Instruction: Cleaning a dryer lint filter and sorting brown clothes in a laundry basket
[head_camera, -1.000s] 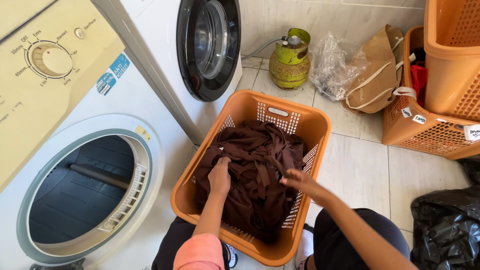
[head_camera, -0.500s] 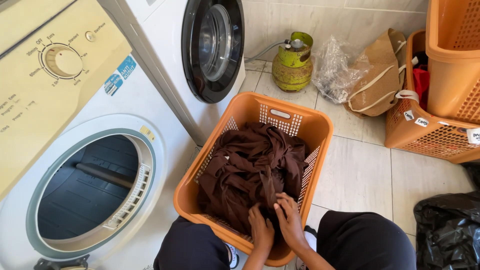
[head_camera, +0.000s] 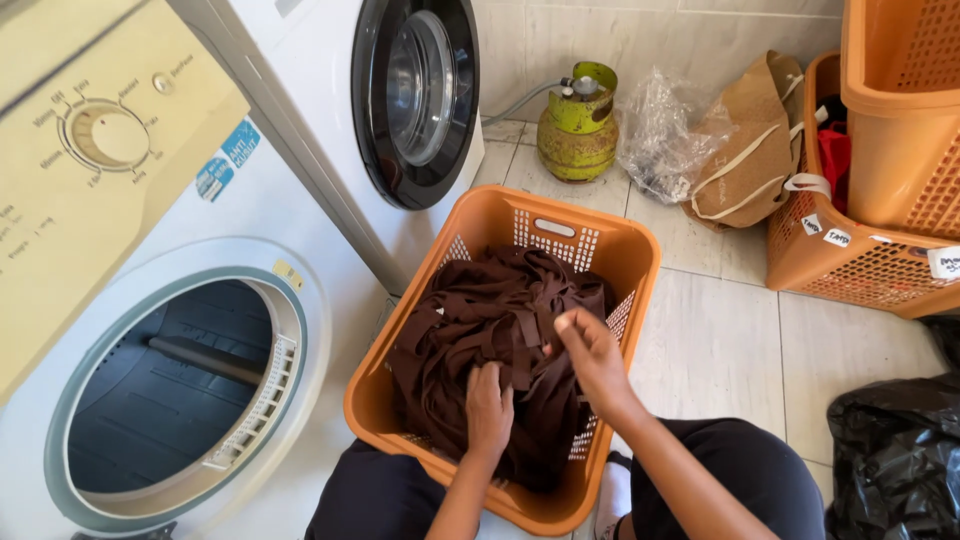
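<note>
On a tiled laundry floor, an orange basket sits between the knees, beside an open dryer drum. Both hands are buried in the brown cloth strips: the left hand clutches a bunch nearest the body, and the right hand pinches strips just beyond it.

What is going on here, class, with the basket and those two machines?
A person crouches over an orange basket full of dark brown cloth. The left hand presses into the pile; the right hand pinches a strip of it. Beside the basket, a front-loading machine stands with its drum open.

head view, looking steeply down, close above laundry basket
</note>
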